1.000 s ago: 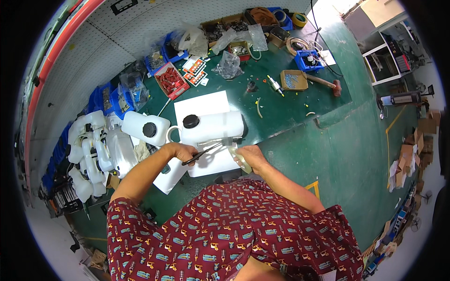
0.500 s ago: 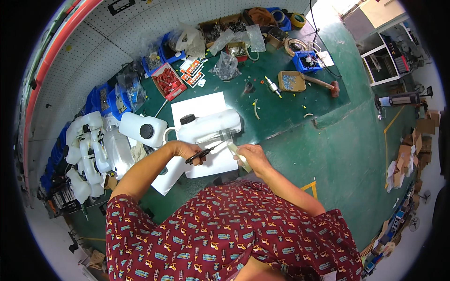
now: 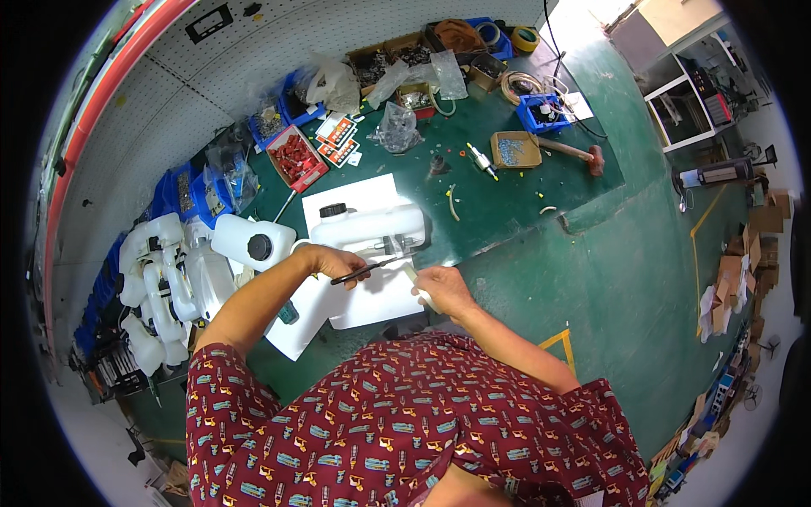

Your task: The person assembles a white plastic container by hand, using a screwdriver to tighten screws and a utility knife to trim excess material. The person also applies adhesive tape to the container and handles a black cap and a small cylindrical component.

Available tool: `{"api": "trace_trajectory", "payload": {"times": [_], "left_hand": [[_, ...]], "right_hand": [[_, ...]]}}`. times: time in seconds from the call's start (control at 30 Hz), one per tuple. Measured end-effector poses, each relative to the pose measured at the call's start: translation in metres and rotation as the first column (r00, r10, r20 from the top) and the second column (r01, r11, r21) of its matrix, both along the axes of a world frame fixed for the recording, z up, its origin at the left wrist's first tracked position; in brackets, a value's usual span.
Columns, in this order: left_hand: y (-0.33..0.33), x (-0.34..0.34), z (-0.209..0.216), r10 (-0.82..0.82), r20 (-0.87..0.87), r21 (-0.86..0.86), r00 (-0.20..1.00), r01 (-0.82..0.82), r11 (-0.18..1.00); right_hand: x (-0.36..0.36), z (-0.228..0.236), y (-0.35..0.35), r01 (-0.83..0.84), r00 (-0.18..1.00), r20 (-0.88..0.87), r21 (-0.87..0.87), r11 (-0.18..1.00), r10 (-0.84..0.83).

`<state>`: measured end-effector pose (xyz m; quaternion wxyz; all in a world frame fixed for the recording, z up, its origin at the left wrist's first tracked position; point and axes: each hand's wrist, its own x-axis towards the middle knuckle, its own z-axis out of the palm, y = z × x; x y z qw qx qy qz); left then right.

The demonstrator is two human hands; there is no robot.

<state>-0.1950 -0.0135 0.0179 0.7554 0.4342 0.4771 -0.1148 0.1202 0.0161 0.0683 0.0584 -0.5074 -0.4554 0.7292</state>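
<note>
- The left grip (image 3: 346, 267) is closed round the handles of black-handled scissors (image 3: 380, 264); the fingers mask much of the handles, and how far the blades are parted cannot be told.
- The right grip (image 3: 445, 289) is bent tight over a pale strip (image 3: 423, 297), mostly covered by the fingers, so its full shape is hard to make out.
- Whether the blade tips touch the strip cannot be told.
- The left forearm covers part of the white paper (image 3: 372, 304) and the ground to its left.
- Far left, a heap of white plastic tanks (image 3: 156, 279) overlaps so much that single outlines blur together.
- The near edge of the green counter (image 3: 498, 203) slants up rightward from beside the right grip to a notch; past it lies green floor (image 3: 524, 270), close in colour.
- Bare counter stretches right of the capped white tank (image 3: 372, 226), with a short tube (image 3: 454, 203) on it; the wooden-handled mallet (image 3: 591, 159) lies near the right edge.
- That tank lies on the paper, just beyond both grips, its black cap (image 3: 334, 209) at upper left.
- The scissors point rightward between the grips, in front of the tank; the strip sits at the right grip's left side.
</note>
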Motion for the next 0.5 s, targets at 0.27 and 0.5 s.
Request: {"api": "trace_trajectory", "payload": {"times": [0.27, 0.5], "left_hand": [[0.005, 0.001, -0.025, -0.156, -0.088, 0.121, 0.984, 0.166, 0.979], [0.012, 0.005, 0.009, -0.219, -0.360, 0.376, 0.907, 0.356, 0.855]], "right_hand": [[-0.003, -0.002, -0.002, -0.049, 0.999, 0.007, -0.012, 0.999, 0.050], [0.042, -0.028, 0.038, -0.326, 0.941, 0.217, 0.369, 0.871, 0.260]]}}
